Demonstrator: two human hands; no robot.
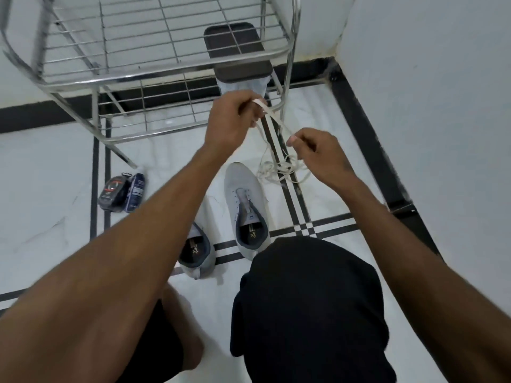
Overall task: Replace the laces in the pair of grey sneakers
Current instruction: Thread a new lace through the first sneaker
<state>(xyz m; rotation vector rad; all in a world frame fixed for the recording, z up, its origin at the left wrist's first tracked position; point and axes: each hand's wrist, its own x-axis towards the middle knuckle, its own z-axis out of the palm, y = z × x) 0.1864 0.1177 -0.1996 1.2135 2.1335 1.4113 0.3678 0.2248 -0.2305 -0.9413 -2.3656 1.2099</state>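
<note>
Two grey sneakers stand unlaced on the white floor: one (244,205) in the middle and one (197,251) to its left, partly behind my left forearm. A white lace (272,121) runs between my hands, held up in the air. My left hand (232,123) pinches one part of the lace near the rack. My right hand (312,149) pinches it lower and to the right. The rest of the lace hangs down into a loose tangle (282,170) on the floor beyond the middle sneaker's toe.
A steel wire rack (154,76) stands just ahead, with a dark-lidded bin (237,55) behind it. A small dark pack (113,193) and a blue bottle (135,189) lie on the floor at left. White walls close in at right. My knees in black shorts (307,305) fill the foreground.
</note>
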